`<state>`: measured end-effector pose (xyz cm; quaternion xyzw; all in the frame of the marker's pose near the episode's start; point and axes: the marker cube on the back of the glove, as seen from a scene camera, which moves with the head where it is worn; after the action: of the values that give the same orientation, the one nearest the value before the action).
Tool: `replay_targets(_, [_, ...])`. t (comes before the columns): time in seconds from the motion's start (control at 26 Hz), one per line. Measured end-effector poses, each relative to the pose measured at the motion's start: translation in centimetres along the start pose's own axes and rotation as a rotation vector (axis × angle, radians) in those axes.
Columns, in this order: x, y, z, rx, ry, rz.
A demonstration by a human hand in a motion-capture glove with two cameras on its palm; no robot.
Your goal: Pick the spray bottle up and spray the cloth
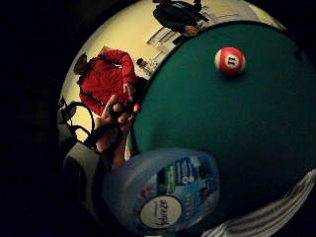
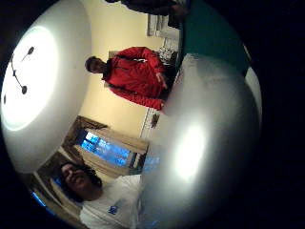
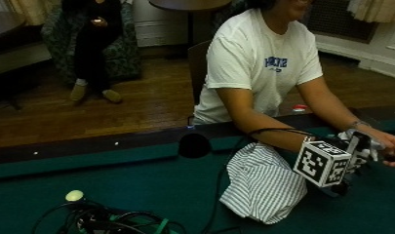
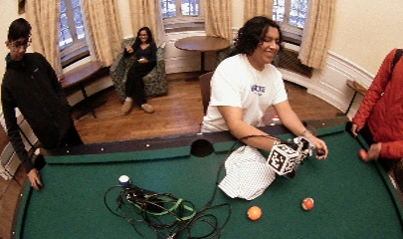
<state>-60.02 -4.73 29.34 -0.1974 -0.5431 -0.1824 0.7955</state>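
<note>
One spray bottle (image 1: 165,195) close against the right hand (image 3: 358,152), beside cloth (image 3: 262,183)

"11" on the red-striped billiard ball (image 1: 230,60), "Febreze" script on the spray bottle (image 1: 163,195) label, blue shirt print illegible

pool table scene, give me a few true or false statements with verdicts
1. The striped cloth lies on the green pool table. True.
2. Three balls sit near the cloth. False: two show in the wide outside view, an orange ball and a red-striped ball.
3. The spray bottle is close to the palm of the gloved right hand. True.
4. The cloth is folded into a neat square. False: it lies rumpled.
5. A tangle of cables lies on the table. True.
</note>
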Motion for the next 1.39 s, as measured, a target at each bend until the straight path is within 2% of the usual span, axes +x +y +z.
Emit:
replay_targets(0.31, [1.0, -3.3, 2.2, 0.038, -0.081, -0.039])
replay_targets(0.85, [1.9, -10.1, 5.5, 0.076, -0.084, -0.056])
replay_targets(1.39, [3.7, -10.6, 6.4, -0.035, -0.115, -0.022])
